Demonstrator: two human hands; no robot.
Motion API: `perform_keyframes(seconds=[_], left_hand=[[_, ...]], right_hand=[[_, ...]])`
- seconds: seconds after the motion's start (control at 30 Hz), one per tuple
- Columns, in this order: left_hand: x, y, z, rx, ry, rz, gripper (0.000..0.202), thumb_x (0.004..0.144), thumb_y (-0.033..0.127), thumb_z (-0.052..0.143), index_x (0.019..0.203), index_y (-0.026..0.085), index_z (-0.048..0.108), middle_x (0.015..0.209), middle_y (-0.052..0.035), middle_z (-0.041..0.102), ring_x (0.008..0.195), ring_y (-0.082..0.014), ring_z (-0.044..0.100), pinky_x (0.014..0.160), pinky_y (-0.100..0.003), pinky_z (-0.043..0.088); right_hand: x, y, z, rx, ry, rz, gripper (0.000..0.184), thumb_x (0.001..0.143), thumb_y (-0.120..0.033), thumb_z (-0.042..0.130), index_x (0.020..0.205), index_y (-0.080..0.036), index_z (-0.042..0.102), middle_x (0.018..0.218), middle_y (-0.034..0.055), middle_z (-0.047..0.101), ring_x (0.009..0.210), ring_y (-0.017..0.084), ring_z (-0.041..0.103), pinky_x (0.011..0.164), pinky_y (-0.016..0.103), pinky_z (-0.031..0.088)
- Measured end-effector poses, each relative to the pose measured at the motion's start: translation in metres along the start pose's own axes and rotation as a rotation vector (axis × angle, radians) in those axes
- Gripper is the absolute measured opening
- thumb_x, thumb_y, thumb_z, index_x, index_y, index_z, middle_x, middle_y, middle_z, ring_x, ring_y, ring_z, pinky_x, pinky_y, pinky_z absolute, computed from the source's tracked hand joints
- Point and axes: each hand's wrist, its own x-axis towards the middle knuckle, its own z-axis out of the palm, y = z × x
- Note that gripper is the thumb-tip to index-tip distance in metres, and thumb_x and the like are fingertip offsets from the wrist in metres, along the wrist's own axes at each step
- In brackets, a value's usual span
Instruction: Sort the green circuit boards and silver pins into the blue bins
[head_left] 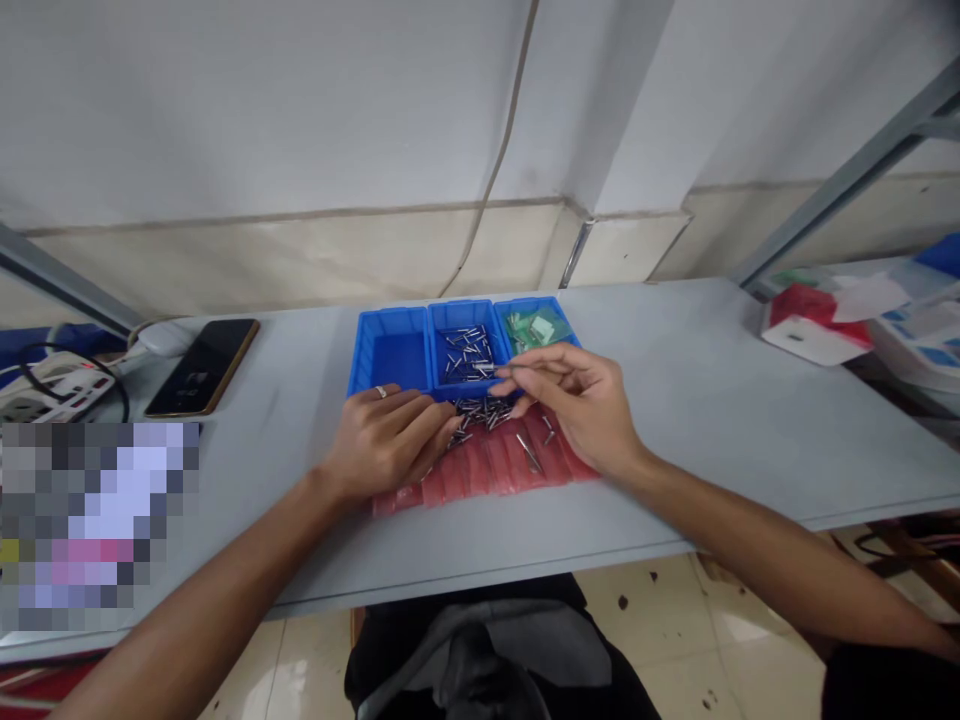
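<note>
My right hand [581, 405] is closed in a pinch above the middle blue bin [463, 312], with a small silver metal pin [484, 368] at its fingertips. That bin holds several loose metal pins [466, 345]. My left hand [394, 440] rests in front of the left blue bin [390, 350], its fingers curled together; whatever may be inside them is hidden. Between my hands, a heap of dark metal pins [487, 410] lies on a row of pink plastic bags [480, 470]. Small clear-green bags [536, 328] fill the right blue bin [562, 308].
A phone [202, 368] and a power strip [64, 390] lie on the left of the grey table [675, 400]. A blurred-out item [97, 525] is nearer to me. A red and white box [814, 325] and plastic containers [930, 335] stand at the right. Behind is the wall.
</note>
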Motion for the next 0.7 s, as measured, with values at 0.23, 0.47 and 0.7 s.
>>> perform_keyframes(seconds=[0.23,0.47,0.7], left_hand=[[0.002,0.001,-0.002,0.018,-0.003,0.022,0.008,0.089,0.017,0.064,0.083,0.016,0.06,0.064,0.0042,0.06,0.055,-0.0103,0.053,0.053,-0.028,0.039],[0.005,0.002,-0.003,0.06,-0.01,0.031,0.014,0.091,0.018,0.061,0.077,0.017,0.058,0.061,0.0046,0.059,0.053,-0.0097,0.053,0.053,-0.027,0.038],[0.004,0.001,-0.001,0.04,0.012,0.026,0.011,0.091,0.018,0.061,0.08,0.018,0.06,0.062,0.0042,0.061,0.053,-0.0097,0.055,0.053,-0.027,0.038]], right_hand=[[0.003,0.002,-0.008,-0.458,-0.225,-0.161,0.026,0.097,-0.024,0.057,0.121,-0.02,0.068,0.104,0.0069,0.076,0.089,0.016,0.074,0.078,0.033,0.063],[-0.004,0.017,-0.008,-1.377,-0.576,-0.502,0.029,0.099,-0.019,0.053,0.124,-0.023,0.066,0.109,0.0075,0.069,0.098,0.019,0.068,0.076,0.032,0.059],[-0.003,0.019,-0.006,-1.349,-0.552,-0.539,0.026,0.098,-0.015,0.051,0.116,-0.018,0.07,0.1,0.0081,0.069,0.093,0.02,0.067,0.073,0.033,0.059]])
